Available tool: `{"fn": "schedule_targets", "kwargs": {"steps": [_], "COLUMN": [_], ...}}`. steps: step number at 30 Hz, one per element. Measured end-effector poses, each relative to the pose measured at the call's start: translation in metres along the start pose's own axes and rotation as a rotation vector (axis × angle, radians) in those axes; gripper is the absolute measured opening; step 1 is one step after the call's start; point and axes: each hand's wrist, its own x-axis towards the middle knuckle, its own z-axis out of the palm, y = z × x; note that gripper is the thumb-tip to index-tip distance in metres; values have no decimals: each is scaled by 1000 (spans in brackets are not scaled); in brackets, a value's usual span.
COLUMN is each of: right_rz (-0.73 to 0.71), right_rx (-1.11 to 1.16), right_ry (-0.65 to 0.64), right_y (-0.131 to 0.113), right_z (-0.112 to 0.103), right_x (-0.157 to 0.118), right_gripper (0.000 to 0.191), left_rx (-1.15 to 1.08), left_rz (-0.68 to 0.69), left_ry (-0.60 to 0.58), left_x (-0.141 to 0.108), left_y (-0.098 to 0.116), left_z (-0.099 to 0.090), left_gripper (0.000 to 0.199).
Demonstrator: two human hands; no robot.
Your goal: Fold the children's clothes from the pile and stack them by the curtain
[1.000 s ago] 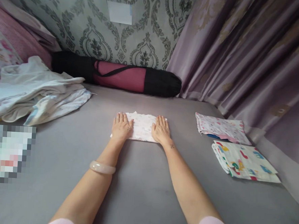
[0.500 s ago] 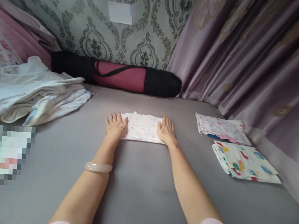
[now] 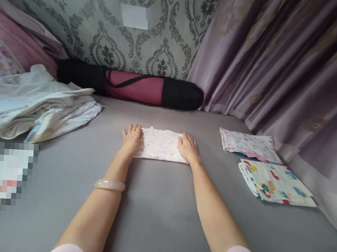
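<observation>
A folded white cloth with a small pale print lies flat on the grey sheet, its long side across my view. My left hand rests on its left end, palm down, fingers stretched away from me. On the right end lies my right hand, its fingers extended and the thumb on the fabric. Neither hand grips the cloth. A pale bangle circles my left forearm.
To the right lie a folded pink-print cloth and a folded cloth with colourful figures. A crumpled pile of pale fabric sits at left. A black and maroon long bag lies along the wall, beside purple curtains.
My left hand has shifted slightly inward and away from me over the cloth's left end. My right hand has stayed almost in place. The cloth looks the same.
</observation>
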Motion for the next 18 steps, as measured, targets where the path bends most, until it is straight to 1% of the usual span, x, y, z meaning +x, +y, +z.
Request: {"fn": "schedule_targets", "kwargs": {"steps": [3,8,14,18], "right_rz": [-57,-135,-164,-190], "right_rx": [20,-8,-28,5], "right_ry": [15,47,89,113], "right_y": [4,8,9,11], "right_z": [-2,-2,-1,-2], "right_x": [4,8,11,13], "right_gripper": [48,44,42,36], "left_rx": [7,72,160,91], "left_rz": [58,90,33,15], "left_ry": [-7,-5,-9,11], "left_x": [5,8,12,13], "left_y": [-3,-5,-2,-2], "left_z": [4,4,3,2], "left_gripper": [46,43,41,37]}}
